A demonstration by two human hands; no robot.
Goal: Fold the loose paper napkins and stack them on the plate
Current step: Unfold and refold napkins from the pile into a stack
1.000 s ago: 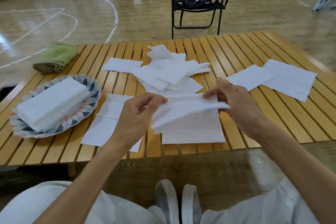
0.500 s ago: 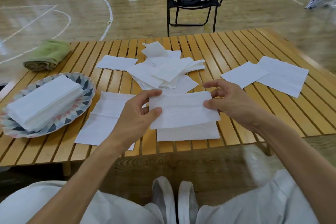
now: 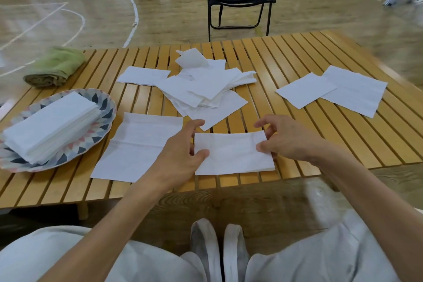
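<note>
Pinching opposite ends of a folded white paper napkin point(image 3: 233, 152), the left hand point(image 3: 180, 155) and right hand point(image 3: 290, 139) clamp their fingers on it, right of the patterned round plate point(image 3: 104, 107).

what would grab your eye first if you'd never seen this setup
Two bare hands, left hand and right hand, pinch a folded white paper napkin at the slatted wooden table's near edge. Behind lies a loose napkin pile; at left, a patterned plate holds a folded stack.

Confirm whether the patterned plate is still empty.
No: a stack of folded napkins already lies on the plate.
</note>
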